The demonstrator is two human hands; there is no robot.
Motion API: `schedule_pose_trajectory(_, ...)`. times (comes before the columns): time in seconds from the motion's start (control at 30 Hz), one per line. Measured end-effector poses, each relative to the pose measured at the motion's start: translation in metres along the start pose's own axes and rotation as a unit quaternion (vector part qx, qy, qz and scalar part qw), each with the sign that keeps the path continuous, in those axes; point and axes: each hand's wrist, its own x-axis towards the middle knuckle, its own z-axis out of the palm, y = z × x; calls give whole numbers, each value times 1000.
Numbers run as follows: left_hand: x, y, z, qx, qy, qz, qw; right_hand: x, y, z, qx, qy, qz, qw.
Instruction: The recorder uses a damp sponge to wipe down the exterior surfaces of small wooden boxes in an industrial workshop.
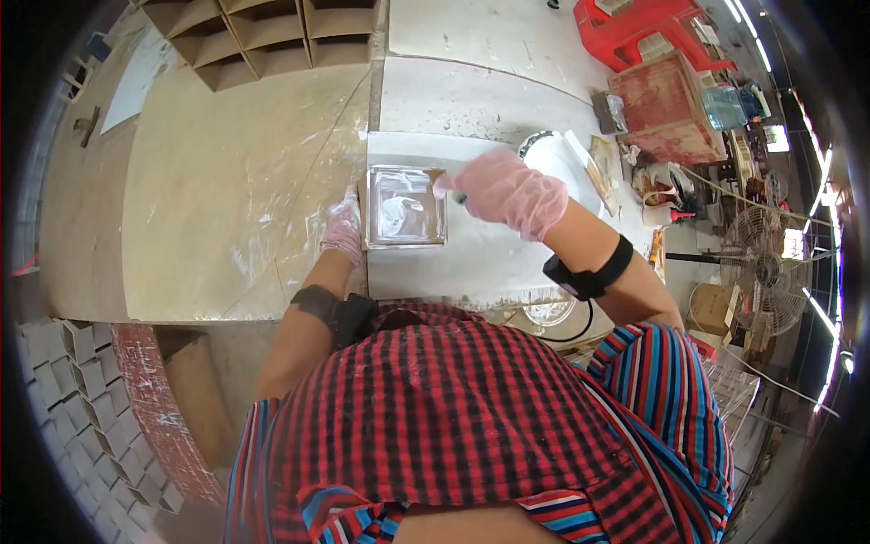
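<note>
A shallow square box [370,208], with white paste smeared over its inside, lies on a pale board in front of me. My left hand [343,223], in a thin pink glove, rests against the box's left side with its fingers stretched forward. Over the right edge of the box is my right hand [512,192], gloved the same way, its fingers closed. A small dark greenish end shows at those fingers; the rest of what they hold is hidden. Just beyond the right hand stands a round tub of white paste [553,160], with a flat pale strip [589,170] across its right side.
A brown compartment rack [245,41] stands at the far left of the table. A red stool [634,32] and a worn reddish box [666,104] are at the far right. A fan [766,267] stands right; stacked white boxes [100,408] lie lower left.
</note>
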Motion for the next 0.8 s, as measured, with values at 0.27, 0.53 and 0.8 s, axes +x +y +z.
schedule_pose_trajectory(0.27, -18, 68, -24, -151, 48, -186, 970, 10, 5, 20, -10, 47, -1, 999)
schedule_pose_trajectory(0.53, -13, 69, -6, -89, 19, -87, 992, -2, -11, -7, 65, -55, 39, 996)
schedule_pose_trajectory(0.8, -2, 0, 3, -106, 35, -45, 993, 2, -1, -5, -15, -61, -8, 998)
